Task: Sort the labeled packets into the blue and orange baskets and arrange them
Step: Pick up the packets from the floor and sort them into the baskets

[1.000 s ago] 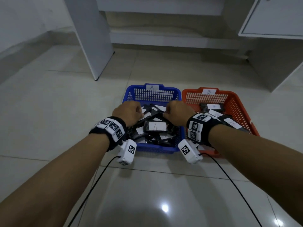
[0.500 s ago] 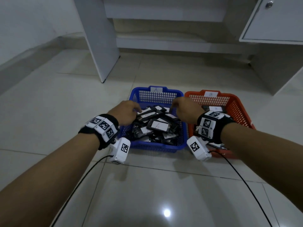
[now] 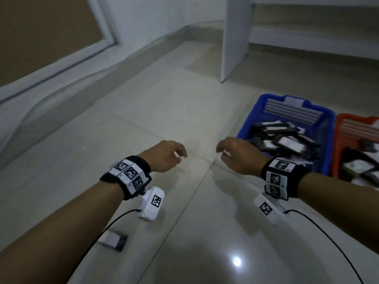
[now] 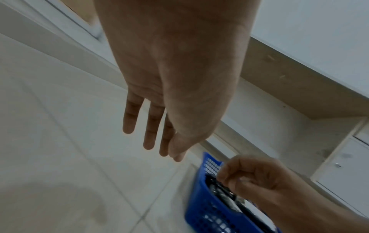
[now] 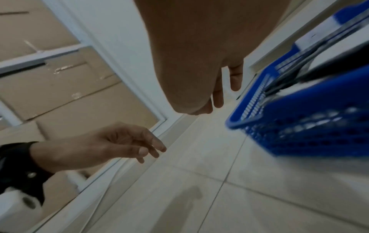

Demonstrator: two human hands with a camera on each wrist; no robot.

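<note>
One loose packet (image 3: 112, 240), dark with a white label, lies on the tiled floor (image 3: 164, 111) nearest the person, just beside the left forearm and blurred. Beyond it both hands hang over bare tiles, apart from each other and holding nothing: the left hand (image 3: 164, 155) has its fingers (image 4: 148, 126) stretched out and relaxed, and the right hand (image 3: 239, 154) has its fingers loosely curled. Just to the right of the right hand stands the blue basket (image 3: 326, 144), piled with dark packets (image 3: 287, 140) bearing white labels. Touching its right side is the orange basket (image 3: 344, 119), partly cut off by the frame edge, with more packets inside. Farther off, a white panel (image 3: 235, 37) stands upright on the floor, and a white-framed door (image 3: 51, 23) lies to the left.
</note>
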